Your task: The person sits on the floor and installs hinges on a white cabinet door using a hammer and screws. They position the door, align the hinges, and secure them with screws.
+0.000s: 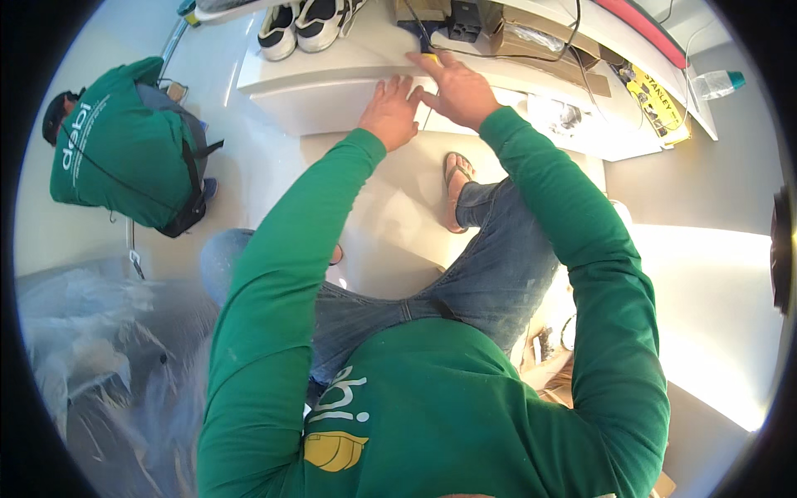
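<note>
My left hand (392, 114) lies on the front edge of a white cabinet (315, 98), its fingers stretched forward over the edge. Close beside it is my right hand (459, 90), with fingers extended over the same edge and the thumb pointing at the left hand. Neither hand visibly holds anything. Just beyond the right fingertips is a yellow part (430, 57) of a dark tool, partly covered, so its kind is unclear. A thin dark line runs down between the hands; I cannot make out what it is.
Black-and-white sneakers (320, 23), a small black block (465, 21) and an open cardboard box (544, 50) rest on the cabinet. Cables cross it near a yellow package (660, 104). A clear bottle (718, 84) is at right. A crouching co-worker (124, 141) and plastic sheeting (91, 349) are at left.
</note>
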Available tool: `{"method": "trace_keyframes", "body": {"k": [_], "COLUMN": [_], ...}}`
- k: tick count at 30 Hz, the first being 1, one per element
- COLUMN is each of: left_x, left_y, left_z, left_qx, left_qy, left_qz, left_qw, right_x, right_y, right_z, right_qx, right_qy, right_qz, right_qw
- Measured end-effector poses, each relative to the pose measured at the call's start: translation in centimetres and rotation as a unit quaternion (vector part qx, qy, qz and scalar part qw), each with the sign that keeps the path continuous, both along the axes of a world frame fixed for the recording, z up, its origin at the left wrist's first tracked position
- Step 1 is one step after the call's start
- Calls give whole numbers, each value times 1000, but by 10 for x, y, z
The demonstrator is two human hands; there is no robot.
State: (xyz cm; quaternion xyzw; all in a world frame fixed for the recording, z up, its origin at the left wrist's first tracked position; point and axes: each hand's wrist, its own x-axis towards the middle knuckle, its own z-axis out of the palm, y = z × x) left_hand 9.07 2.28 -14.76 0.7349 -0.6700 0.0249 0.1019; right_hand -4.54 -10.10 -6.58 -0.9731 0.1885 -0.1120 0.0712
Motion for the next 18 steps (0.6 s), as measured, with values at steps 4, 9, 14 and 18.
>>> {"method": "trace_keyframes", "body": {"k": [4,9,14,18], "left_x": [-18,-34,-39,-43], "left_y": [-28,2,97,157], "left_z": [-13,-15,0,10], "left_qx": [1,-48,17,25], "left_qy": [-33,44,-12,-6], "left_qz": [47,12,-103,-138], "left_qw": [998,998,994,990], "right_x": [24,37,47,44], "right_y": [-30,-45,-39,-28], "right_z": [-23,-28,-8,14], "right_qx": [-43,-70,-63,-11], "right_qy": [26,-62,-198,-225], "right_qz": [-11,5,62,83], "right_qw": [999,996,976,971]}}
